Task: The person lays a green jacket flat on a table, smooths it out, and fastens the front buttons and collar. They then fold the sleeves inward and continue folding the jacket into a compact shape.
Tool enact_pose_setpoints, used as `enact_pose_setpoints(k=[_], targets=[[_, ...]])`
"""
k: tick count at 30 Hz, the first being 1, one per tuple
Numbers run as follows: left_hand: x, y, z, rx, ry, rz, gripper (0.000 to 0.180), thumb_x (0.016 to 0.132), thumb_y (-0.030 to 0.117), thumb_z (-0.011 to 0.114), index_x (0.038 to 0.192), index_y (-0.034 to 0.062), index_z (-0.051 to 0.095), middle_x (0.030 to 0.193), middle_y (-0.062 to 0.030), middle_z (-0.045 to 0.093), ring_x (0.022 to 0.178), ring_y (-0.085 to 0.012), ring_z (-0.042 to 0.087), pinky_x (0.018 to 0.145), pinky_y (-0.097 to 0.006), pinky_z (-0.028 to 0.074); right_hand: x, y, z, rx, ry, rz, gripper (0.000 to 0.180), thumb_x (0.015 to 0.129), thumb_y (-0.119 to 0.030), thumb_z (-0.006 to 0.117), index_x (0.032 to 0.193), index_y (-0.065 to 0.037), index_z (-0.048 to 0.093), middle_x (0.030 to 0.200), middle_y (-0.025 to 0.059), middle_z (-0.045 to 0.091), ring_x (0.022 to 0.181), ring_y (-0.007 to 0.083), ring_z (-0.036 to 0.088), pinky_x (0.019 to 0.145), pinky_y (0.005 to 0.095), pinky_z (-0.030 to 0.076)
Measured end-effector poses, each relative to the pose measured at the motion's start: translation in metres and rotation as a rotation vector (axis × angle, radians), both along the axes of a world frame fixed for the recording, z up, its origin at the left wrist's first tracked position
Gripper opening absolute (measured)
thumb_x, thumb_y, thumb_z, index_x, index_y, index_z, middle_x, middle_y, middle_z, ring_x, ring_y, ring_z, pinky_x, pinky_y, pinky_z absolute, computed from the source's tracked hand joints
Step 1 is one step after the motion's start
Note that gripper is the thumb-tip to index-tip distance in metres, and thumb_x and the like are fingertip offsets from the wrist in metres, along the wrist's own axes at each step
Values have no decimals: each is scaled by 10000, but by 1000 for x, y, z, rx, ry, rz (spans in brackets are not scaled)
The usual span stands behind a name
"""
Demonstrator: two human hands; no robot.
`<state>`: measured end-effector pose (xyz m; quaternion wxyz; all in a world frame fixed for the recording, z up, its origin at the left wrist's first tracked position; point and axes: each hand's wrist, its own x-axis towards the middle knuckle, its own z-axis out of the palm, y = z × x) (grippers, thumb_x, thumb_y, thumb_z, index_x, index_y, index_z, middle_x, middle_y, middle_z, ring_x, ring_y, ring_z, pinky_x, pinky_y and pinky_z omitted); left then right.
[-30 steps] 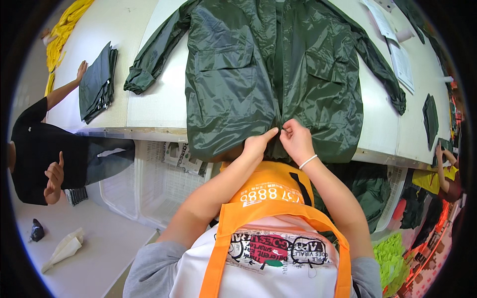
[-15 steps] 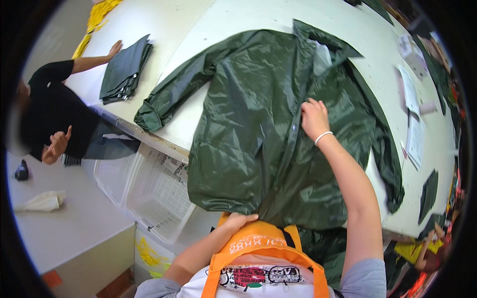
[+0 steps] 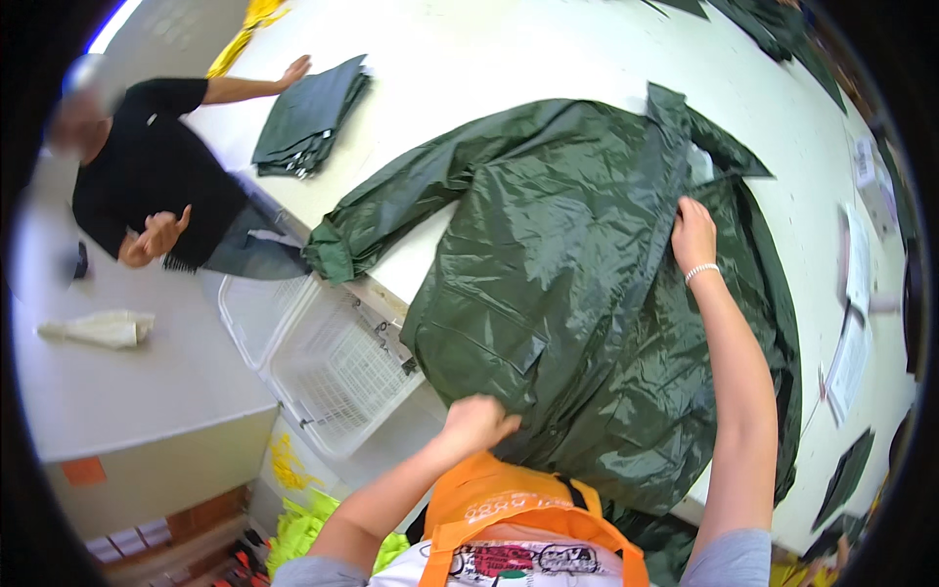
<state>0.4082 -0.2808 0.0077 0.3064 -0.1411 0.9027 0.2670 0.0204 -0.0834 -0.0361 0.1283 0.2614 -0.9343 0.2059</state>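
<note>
The right hand has its fingers bent and closed on the front placket of a dark green rain jacket, just below the collar. The left hand is near the hem, close to the person's body, with its fingers curled in; motion blur softens it, and I cannot tell whether that grip has any fabric in it.

The jacket lies front up on the white tabletop, its glossy cloth creased. Its long axis slants from the collar, far and to the right, down to the hem at the near edge. From the right hand's grip, most of the body spreads leftward and back toward the person; from the left hand, it stretches away and to the right. So the right hand is nearer the collar, the left nearer the hem. One sleeve reaches out to the left, its cuff at the tabletop's edge.

Farther out, a folded stack of dark garments sits beyond that cuff, a co-worker's hand beside it. A white plastic basket stands below the edge at left, and paper sheets lie at right.
</note>
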Motion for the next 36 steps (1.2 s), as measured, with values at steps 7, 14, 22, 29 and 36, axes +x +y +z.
enact_pose_setpoints(k=[7, 14, 22, 29, 36], targets=[[-161, 29, -33, -35, 688, -422, 754, 838, 541, 559, 1452, 191, 297, 1526, -116, 207, 1395, -367, 168, 1086, -604, 146, 3, -6, 16, 0, -49, 97, 50, 782, -47, 553, 831, -46, 542, 883, 137, 614, 920, 332, 578, 807, 434, 457], [-124, 32, -49, -95, 474, -545, 761, 810, 621, 523, 1436, 228, 343, 1533, -112, 192, 1404, -360, 151, 1057, -645, 147, -72, -4, 13, 112, -149, -210, 56, 820, -87, 539, 828, -88, 595, 950, 89, 616, 987, 282, 562, 831, 443, 425], [-195, 12, -19, 317, 368, -262, 607, 803, 432, 644, 1281, 90, 491, 1270, -145, 516, 1153, -325, 480, 956, -468, 361, -78, -11, -17, -241, 89, -303, 295, 731, -36, 709, 983, -57, 557, 1082, 114, 533, 948, 307, 549, 817, 384, 468], [-413, 40, -33, 247, 616, -121, 395, 784, 407, 702, 796, 44, 547, 658, -90, 581, 626, -310, 594, 572, -410, 470, -68, 50, -10, -324, -390, -444, 156, 767, -138, 704, 839, -13, 644, 785, 116, 628, 648, 244, 623, 619, 345, 500], [-464, 69, -74, 115, 514, -63, 327, 706, 316, 685, 709, -3, 610, 640, -166, 623, 654, -343, 634, 612, -401, 503, -59, 21, -39, -128, -168, -366, 186, 719, -152, 725, 873, -50, 704, 906, 109, 620, 894, 294, 567, 783, 380, 479]])
